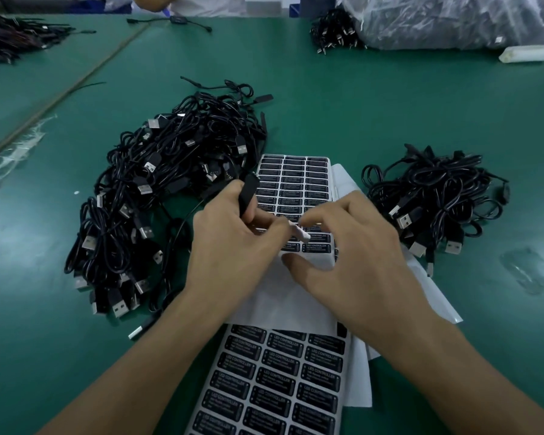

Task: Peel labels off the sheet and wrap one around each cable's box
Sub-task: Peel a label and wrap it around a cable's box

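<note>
- Over the label sheet [305, 183], mid-table: left hand [230, 246] curls tight round a black cable box [248, 191], which sticks up past its fingers.
- Right hand [355, 255] sets a fingertip [310, 221] against a lifted label [300, 232] just below the box, thumb held apart; can't tell whether it grips.
</note>
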Demonstrator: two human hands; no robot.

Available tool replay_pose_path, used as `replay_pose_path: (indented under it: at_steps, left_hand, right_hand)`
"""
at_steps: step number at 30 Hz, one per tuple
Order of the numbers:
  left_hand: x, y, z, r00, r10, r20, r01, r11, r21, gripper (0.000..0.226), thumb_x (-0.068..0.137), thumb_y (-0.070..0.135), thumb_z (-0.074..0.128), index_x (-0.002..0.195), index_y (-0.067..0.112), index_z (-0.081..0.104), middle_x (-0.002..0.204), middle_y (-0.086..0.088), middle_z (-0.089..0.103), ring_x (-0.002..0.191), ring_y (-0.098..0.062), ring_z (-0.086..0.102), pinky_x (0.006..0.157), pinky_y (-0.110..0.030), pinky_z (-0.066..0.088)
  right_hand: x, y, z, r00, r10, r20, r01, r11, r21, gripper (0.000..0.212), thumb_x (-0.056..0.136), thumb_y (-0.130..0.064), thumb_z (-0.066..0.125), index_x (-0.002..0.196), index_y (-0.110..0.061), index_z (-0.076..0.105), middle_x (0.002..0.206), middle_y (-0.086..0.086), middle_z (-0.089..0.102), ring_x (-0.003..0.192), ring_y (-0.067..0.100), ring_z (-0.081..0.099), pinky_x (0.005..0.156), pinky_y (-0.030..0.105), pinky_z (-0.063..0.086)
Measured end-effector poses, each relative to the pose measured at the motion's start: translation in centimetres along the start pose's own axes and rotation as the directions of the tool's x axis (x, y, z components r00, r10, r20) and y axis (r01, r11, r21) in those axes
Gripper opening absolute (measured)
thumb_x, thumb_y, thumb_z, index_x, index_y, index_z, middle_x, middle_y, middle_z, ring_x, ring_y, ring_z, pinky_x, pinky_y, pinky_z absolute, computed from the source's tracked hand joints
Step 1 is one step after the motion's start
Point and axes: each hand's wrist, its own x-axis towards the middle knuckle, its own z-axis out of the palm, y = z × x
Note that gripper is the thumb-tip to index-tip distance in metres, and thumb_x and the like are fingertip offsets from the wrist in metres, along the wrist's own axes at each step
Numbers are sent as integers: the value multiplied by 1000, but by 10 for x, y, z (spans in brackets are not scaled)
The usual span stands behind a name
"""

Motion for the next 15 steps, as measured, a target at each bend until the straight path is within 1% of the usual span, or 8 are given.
replay_pose_path:
  at_steps: [2, 3, 4, 7, 11, 12, 14, 15]
  left_hand:
    - [1, 0, 0, 1000, -7, -17, 8, 1000, 17, 38, 71, 22, 68, 68, 26, 30, 66, -2, 72, 62, -24, 67, 57, -53, 55]
    - [1, 1, 0, 1000, -7, -15, 7, 1000, 19, 38, 70, 23, 68, 67, 26, 31, 66, -5, 71, 64, -29, 67, 56, -54, 55]
    - [0, 2, 0, 1000, -5, -9, 5, 1000, 15, 39, 70, 23, 69, 67, 25, 30, 65, -6, 71, 65, -32, 66, 56, -54, 54]
    - [0, 5, 2, 1000, -2, -3, 2, 1000, 11, 37, 68, 21, 68, 68, 22, 31, 62, -5, 69, 58, -28, 62, 57, -53, 55]
    - [1, 8, 1, 1000, -16, 5, 16, 1000, -12, 37, 68, 22, 68, 69, 21, 32, 65, -14, 68, 66, -40, 62, 59, -57, 54]
    - [1, 9, 1, 1000, -23, 14, 24, 999, -22, 37, 69, 21, 69, 69, 20, 32, 65, -14, 68, 63, -37, 62, 60, -58, 54]
    - [1, 9, 1, 999, -36, 27, 37, 998, -46, 37, 70, 20, 69, 70, 20, 32, 64, -11, 69, 56, -23, 64, 60, -58, 55]
    - [1, 9, 0, 999, -42, 27, 43, 998, -55, 37, 70, 20, 70, 70, 20, 32, 64, -12, 68, 55, -21, 63, 60, -58, 54]
  right_hand:
    - [1, -2, 2, 1000, -16, -26, 16, 1000, -8, 25, 78, -23, 83, 98, -17, 71, 94, -4, 55, 88, 11, 57, 73, 10, 39]
    - [1, -3, 3, 999, -17, -39, 16, 1000, -18, 21, 79, -20, 83, 96, -15, 72, 92, -2, 57, 87, 15, 59, 72, 15, 42]
    - [1, -4, 4, 998, -18, -55, 17, 999, -27, 17, 80, -18, 82, 95, -13, 74, 90, 0, 59, 86, 18, 61, 72, 21, 46]
    - [1, -4, 4, 993, -40, -107, 37, 999, -27, 12, 83, -15, 80, 91, -9, 75, 86, 4, 63, 82, 24, 64, 69, 35, 54]
    - [1, -5, 3, 994, -40, -102, 38, 999, -21, 12, 82, -15, 80, 91, -8, 76, 85, 5, 63, 83, 24, 64, 70, 39, 55]
    - [1, -5, 2, 994, -34, -102, 32, 999, -21, 12, 82, -15, 80, 91, -9, 76, 86, 5, 63, 83, 24, 64, 70, 38, 55]
    - [1, -4, 2, 994, -24, -110, 21, 999, -27, 11, 83, -15, 80, 91, -9, 76, 86, 5, 63, 83, 24, 63, 71, 37, 54]
    - [1, -4, 2, 993, -24, -115, 20, 999, -31, 11, 83, -14, 79, 91, -8, 76, 85, 6, 63, 83, 24, 63, 71, 37, 54]
